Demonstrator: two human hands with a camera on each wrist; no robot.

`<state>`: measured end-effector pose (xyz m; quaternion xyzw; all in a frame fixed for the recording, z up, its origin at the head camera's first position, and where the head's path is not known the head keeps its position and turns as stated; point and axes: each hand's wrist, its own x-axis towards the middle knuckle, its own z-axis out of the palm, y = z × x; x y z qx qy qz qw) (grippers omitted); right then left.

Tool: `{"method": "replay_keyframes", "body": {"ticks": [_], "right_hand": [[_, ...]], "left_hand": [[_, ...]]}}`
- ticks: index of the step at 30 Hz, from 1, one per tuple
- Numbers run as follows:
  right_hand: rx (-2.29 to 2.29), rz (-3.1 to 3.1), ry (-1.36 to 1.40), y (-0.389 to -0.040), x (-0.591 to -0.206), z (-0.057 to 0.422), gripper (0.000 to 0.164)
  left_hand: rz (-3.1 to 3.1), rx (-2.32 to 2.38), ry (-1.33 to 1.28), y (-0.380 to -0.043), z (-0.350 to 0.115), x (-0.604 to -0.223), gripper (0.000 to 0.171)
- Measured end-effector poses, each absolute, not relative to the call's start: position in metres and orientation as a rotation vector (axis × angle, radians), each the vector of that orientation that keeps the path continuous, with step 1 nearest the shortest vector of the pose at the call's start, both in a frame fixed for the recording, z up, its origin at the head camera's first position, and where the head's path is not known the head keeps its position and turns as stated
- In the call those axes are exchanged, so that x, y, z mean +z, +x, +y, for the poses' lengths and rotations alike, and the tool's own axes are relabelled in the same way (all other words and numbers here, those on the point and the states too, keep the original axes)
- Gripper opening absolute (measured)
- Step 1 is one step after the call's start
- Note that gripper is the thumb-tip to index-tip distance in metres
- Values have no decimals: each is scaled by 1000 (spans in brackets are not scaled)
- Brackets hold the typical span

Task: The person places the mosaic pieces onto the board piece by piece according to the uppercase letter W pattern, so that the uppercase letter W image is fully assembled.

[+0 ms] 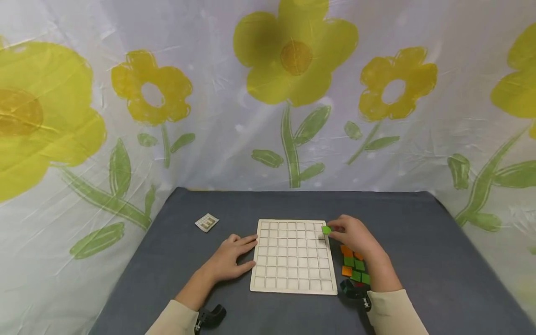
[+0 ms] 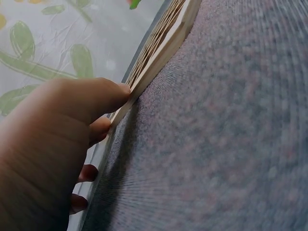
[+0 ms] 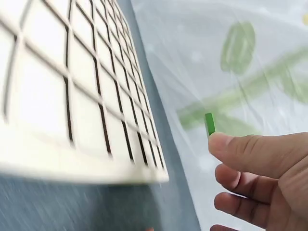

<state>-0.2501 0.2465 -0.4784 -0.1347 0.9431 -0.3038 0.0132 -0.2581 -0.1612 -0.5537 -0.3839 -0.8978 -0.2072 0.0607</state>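
A pale wooden grid board (image 1: 293, 256) with square cells lies on the dark cloth. At its left edge, my left hand (image 1: 228, 258) rests with fingers spread, the thumb (image 2: 108, 96) and a fingertip touching the rim. My right hand (image 1: 353, 232) pinches a small green square tile (image 1: 326, 230) between thumb and fingertips. That tile is over the board's far right corner in the head view. From the right wrist view, the green tile (image 3: 210, 123) is seen nearly edge-on, raised above the board's level.
Loose green tiles (image 1: 349, 262) and orange tiles (image 1: 346, 271) lie right of the board, partly under my right forearm. A small card (image 1: 207, 222) with a printed grid lies at the back left. A flower-patterned curtain (image 1: 217, 139) hangs behind the table.
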Motion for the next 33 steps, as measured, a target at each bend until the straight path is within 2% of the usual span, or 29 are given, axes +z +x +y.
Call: {"method": "replay_keyframes", "body": {"ticks": [8, 14, 22, 27, 33], "right_hand": [[-995, 2825, -416, -248, -479, 219, 31], [-840, 2935, -494, -247, -492, 209, 28], [-709, 3037, -367, -252, -509, 198, 19], [-592, 3087, -321, -251, -510, 194, 20], [-331, 3157, -404, -245, -505, 193, 25]], "left_hand": [[-2722, -493, -1146, -263, -160, -551, 61], [-2705, -479, -1155, -260, -159, -550, 60], [-2718, -485, -1142, -257, -159, -551, 60], [-2719, -500, -1136, -256, -160, -551, 60], [-2709, -520, -1141, -256, -160, -553, 59]]}}
